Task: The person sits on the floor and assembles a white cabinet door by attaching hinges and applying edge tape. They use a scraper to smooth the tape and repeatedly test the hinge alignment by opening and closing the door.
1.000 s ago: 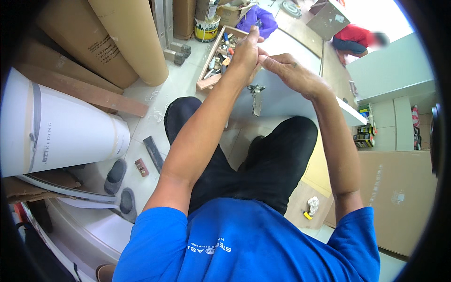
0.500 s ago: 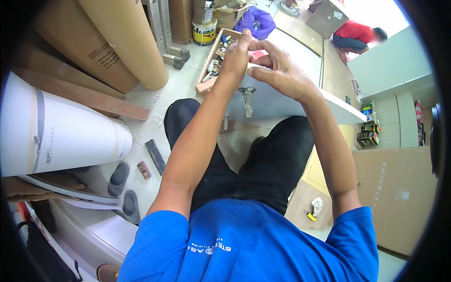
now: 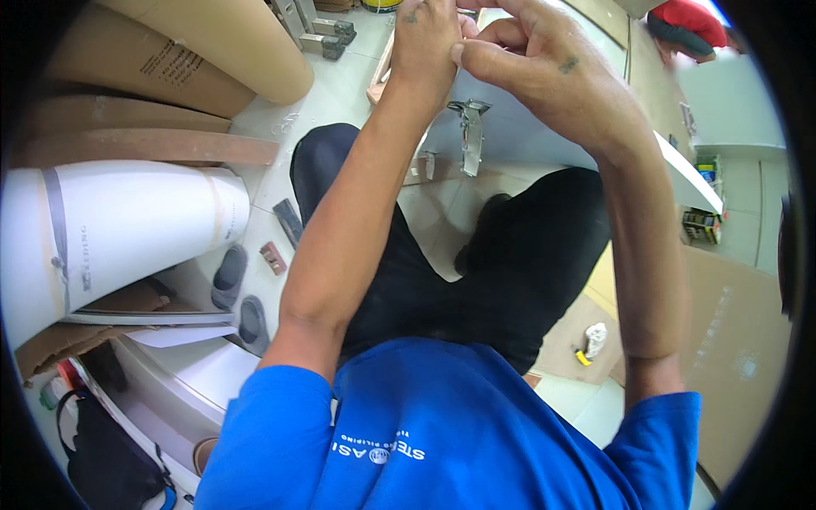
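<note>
My left hand and my right hand are raised together at the top of the picture, above my lap. The right thumb and curled fingers press against the left hand's fingers. Whatever lies between the fingertips is hidden, partly cut off by the picture's top edge. Just below the hands a grey-blue panel with a white edge rests across my knees. A metal hinge is fixed to its near face. I sit in black trousers and a blue shirt.
On the left lie a big white roll, brown cardboard tubes and a wooden plank. Dark sandals, a black flat tool and a small yellow-white object are on the floor. A person in red crouches far right.
Both hands have moved up toward the top of the picture and closer to the camera, staying pressed together. The panel with the hinge now sits lower relative to them.
</note>
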Demonstrator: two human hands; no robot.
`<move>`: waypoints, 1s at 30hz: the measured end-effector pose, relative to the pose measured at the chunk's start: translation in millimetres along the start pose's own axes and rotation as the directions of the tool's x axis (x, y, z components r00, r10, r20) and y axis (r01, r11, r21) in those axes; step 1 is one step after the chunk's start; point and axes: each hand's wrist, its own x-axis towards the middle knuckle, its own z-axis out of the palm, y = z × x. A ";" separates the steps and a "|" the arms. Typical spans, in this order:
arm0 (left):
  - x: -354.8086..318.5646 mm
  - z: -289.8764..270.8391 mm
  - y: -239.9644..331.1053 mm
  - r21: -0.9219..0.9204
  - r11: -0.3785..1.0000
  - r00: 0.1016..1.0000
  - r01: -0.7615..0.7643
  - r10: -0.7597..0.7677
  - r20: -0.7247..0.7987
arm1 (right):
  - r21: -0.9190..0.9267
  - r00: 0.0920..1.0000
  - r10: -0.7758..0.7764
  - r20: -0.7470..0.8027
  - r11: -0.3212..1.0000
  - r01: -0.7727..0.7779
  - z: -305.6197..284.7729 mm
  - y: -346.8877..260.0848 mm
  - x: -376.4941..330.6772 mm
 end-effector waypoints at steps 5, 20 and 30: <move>15.2 -6.0 -17.9 -0.327 0.944 0.995 0.034 -0.063 -0.079 | -0.229 0.997 -0.079 0.009 0.970 0.079 10.4 -9.2 2.8; 16.6 -46.1 -107.6 -0.062 0.972 0.969 0.228 -0.232 -0.081 | -0.639 0.979 -0.007 -0.202 0.759 -0.126 20.8 1.1 14.0; 23.7 -14.9 -58.8 -0.100 0.995 0.986 -0.030 0.046 0.159 | -0.728 0.975 0.013 -0.223 0.662 -0.176 22.4 1.0 9.1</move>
